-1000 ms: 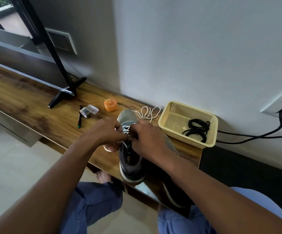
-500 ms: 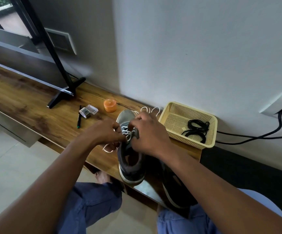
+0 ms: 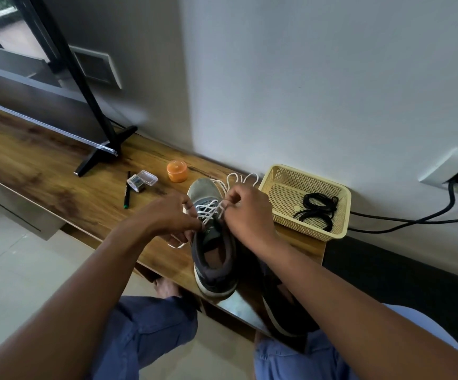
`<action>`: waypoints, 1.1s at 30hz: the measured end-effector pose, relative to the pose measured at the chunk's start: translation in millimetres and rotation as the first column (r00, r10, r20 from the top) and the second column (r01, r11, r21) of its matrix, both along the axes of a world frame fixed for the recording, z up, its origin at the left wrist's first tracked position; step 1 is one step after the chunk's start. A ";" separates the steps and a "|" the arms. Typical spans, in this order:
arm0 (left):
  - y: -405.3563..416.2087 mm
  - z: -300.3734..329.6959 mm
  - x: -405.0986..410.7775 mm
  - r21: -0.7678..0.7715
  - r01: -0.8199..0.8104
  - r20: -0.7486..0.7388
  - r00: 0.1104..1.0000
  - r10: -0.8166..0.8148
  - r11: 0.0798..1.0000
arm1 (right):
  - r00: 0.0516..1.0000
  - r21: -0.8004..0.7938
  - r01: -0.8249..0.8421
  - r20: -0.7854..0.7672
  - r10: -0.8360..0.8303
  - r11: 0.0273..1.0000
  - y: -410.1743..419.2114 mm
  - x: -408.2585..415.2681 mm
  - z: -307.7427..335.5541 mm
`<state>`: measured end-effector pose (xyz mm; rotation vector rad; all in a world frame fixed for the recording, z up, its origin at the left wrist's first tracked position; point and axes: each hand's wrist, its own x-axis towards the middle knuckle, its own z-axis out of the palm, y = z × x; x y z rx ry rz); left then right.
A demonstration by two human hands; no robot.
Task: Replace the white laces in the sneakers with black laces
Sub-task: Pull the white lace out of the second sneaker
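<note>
Right hand (image 3: 247,212) pinches the limp white cotton lace (image 3: 208,212); left hand (image 3: 167,218) pinches it lower; best pulled near each eyelet.

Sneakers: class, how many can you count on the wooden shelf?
2. One sneaker stands between the left hand and the right hand, white lace still in. The second sneaker lies largely hidden under the right forearm.

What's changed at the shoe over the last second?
The right hand has moved toward the toe, pinching the white lace and drawing it out of the sneaker; more lacing now shows. The left hand still grips the lace at the shoe's side. The black laces stay in the basket.
</note>
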<state>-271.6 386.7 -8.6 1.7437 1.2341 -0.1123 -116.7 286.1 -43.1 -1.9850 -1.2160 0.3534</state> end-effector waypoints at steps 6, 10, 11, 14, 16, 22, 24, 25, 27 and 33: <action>-7.4 2.1 4.6 0.043 -0.006 0.014 1.000 0.005 0.999 | 0.915 -0.068 0.127 -0.377 -0.143 0.990 5.5 -7.3 -17.3; -13.0 7.5 6.4 0.131 0.015 0.004 1.000 -0.015 0.991 | 0.835 -0.090 0.185 -0.510 -0.205 0.978 3.9 -9.8 -0.4; -13.3 8.5 5.9 0.150 0.019 -0.004 1.000 -0.018 0.989 | 0.775 -0.095 0.213 -0.590 -0.228 0.972 4.2 -5.9 4.6; -12.8 7.9 2.3 0.149 0.018 0.001 1.000 -0.018 0.989 | 0.720 -0.120 0.250 -0.641 -0.267 0.961 5.1 10.1 11.3; -12.2 6.1 1.4 0.196 0.067 -0.029 0.998 -0.062 0.978 | 0.908 -0.185 0.165 -0.355 -0.222 0.969 3.8 15.9 12.5; -6.2 -5.4 10.8 0.566 0.203 -0.182 0.976 -0.118 0.799 | 0.924 -0.251 -0.033 0.362 0.126 0.967 -6.9 0.9 26.8; -6.5 -11.8 15.9 0.576 0.226 -0.195 0.971 -0.137 0.786 | 0.916 -0.248 -0.104 0.353 0.189 0.963 -7.5 -4.2 29.3; -6.3 -14.9 18.1 0.584 0.236 -0.208 0.968 -0.138 0.777 | 0.913 -0.294 -0.136 0.333 0.235 0.946 -7.6 -6.9 29.8; -4.9 -20.4 20.7 0.606 0.242 -0.227 0.966 -0.127 0.758 | 0.889 -0.381 -0.177 0.335 0.314 0.907 -8.5 -10.0 26.6; -1.1 -16.8 20.5 0.640 0.173 -0.164 0.983 -0.087 0.749 | 0.880 -0.278 -0.211 0.363 0.306 0.937 -13.0 -8.4 14.0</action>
